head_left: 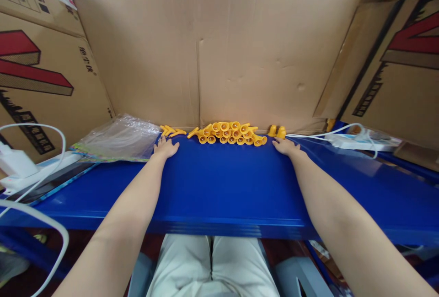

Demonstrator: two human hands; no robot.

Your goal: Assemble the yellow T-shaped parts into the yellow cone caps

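My left hand lies palm down on the blue table, its fingers apart. Just beyond its fingertips are several small yellow branched pieces. On the other side my right hand rests flat with fingers spread, close to two yellow dome-shaped pieces. Between the hands, along the back of the table, a pile of yellow horn-shaped pieces is stacked with round open ends facing me. Both hands appear to hold nothing.
Clear plastic bags lie left of my left hand. White power strips with cables stand at the left and right. A cardboard panel closes off the back, and printed cartons flank it.
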